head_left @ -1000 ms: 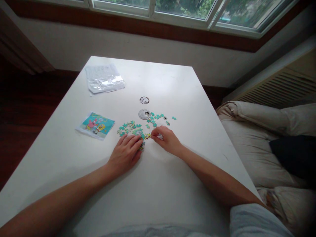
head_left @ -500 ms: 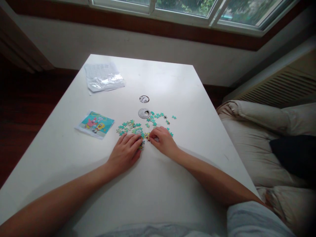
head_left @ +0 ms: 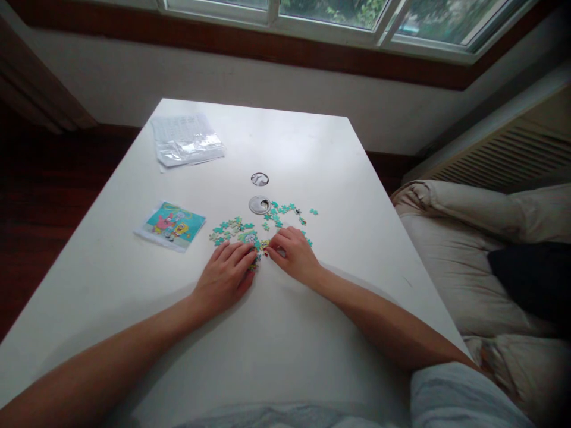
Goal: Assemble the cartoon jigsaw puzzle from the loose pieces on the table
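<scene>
My left hand (head_left: 229, 271) lies with its fingers stretched over part of a joined jigsaw section (head_left: 250, 237), which it partly hides. Beside it, my right hand (head_left: 293, 252) has its thumb and forefinger pinched at a small yellow and red puzzle piece (head_left: 264, 245). That piece sits at the right edge of the joined section; whether the two are locked together I cannot tell. Loose teal puzzle pieces (head_left: 232, 227) are scattered beyond my left hand. More teal pieces (head_left: 277, 214) spread out beyond my right hand.
A cartoon picture sheet in a clear sleeve (head_left: 175, 226) rests on the white table (head_left: 285, 333) at the left. Papers in a plastic bag (head_left: 188, 141) lie at the far left corner. Two round cable holes, one with a grey grommet (head_left: 255, 205), are mid-table. A sofa (head_left: 450, 249) stands right.
Both hands keep nearly the same place and pose. The yellow piece at my right fingertips appears very slightly shifted; the whole view has moved a little.
</scene>
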### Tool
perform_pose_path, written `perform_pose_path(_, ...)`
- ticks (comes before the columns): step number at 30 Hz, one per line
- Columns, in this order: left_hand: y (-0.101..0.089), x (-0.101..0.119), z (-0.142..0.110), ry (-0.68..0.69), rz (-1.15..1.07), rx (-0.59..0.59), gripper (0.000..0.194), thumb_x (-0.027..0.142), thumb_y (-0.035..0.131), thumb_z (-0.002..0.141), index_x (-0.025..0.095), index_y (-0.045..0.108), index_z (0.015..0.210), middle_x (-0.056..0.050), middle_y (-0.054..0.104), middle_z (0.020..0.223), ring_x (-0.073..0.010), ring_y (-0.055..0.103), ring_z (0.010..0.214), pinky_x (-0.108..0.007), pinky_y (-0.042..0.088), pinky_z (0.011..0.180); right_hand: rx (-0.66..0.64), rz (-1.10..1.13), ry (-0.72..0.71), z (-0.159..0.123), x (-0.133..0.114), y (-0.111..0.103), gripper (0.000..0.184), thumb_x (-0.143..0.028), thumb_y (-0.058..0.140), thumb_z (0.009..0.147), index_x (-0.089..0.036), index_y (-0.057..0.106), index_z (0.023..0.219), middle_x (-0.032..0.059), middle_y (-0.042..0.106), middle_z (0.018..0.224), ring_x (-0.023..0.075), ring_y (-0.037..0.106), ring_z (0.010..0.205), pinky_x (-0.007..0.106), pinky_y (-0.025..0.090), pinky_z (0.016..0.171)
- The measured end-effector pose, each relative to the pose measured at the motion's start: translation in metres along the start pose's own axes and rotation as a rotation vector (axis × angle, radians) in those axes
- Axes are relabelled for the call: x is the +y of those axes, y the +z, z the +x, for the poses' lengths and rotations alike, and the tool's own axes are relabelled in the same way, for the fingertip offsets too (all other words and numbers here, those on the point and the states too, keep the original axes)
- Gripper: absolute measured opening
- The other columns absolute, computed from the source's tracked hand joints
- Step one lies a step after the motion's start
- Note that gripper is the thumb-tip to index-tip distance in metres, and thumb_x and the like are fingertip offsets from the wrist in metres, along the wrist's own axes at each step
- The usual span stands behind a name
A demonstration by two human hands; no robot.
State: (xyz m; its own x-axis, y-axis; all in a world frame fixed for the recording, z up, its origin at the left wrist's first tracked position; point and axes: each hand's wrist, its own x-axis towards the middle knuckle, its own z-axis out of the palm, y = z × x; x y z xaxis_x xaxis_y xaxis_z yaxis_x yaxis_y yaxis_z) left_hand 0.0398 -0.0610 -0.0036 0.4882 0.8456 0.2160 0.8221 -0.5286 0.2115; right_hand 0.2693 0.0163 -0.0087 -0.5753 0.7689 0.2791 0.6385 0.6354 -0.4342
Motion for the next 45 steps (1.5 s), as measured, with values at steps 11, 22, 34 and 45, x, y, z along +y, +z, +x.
perform_pose_path(11,0.000,-0.001,-0.001,-0.017,-0.008,0.032,0.035,0.029,0.054,0.101,0.023,0.063,0.134,-0.007,0.060,0.148,-0.0298,0.053,0.135,-0.056,0.029,0.124,-0.062,-0.149,-0.468,-0.002,0.001,-0.012,0.018,-0.025,0.055,0.103,-0.022,0.071,0.097,0.0067,0.074,0.096,0.0210,0.061,0.094,0.038,0.045,0.086)
perform_pose_path(22,0.000,-0.001,0.000,-0.017,-0.003,0.019,0.037,0.029,0.055,0.099,0.021,0.062,0.135,-0.009,0.059,0.149,-0.0307,0.052,0.137,-0.057,0.029,0.124,-0.075,-0.123,-0.408,-0.001,-0.002,-0.008,0.017,-0.022,0.056,0.101,-0.020,0.073,0.100,0.0072,0.075,0.102,0.0211,0.065,0.097,0.037,0.050,0.088)
perform_pose_path(34,-0.001,0.001,0.000,-0.037,-0.017,0.014,0.037,0.030,0.055,0.099,0.023,0.063,0.134,-0.008,0.059,0.149,-0.0301,0.052,0.138,-0.055,0.030,0.124,-0.159,-0.287,-0.344,-0.003,-0.017,-0.015,0.012,-0.022,0.058,0.099,-0.019,0.070,0.099,0.0071,0.071,0.096,0.0218,0.060,0.096,0.038,0.040,0.087)
perform_pose_path(45,0.000,0.000,0.002,-0.013,-0.023,0.015,0.037,0.029,0.054,0.099,0.022,0.063,0.134,-0.009,0.059,0.149,-0.0302,0.052,0.138,-0.057,0.031,0.124,-0.048,-0.124,-0.371,-0.001,0.002,-0.016,0.016,-0.028,0.056,0.102,-0.022,0.070,0.095,0.0055,0.073,0.094,0.0213,0.061,0.095,0.038,0.041,0.088)
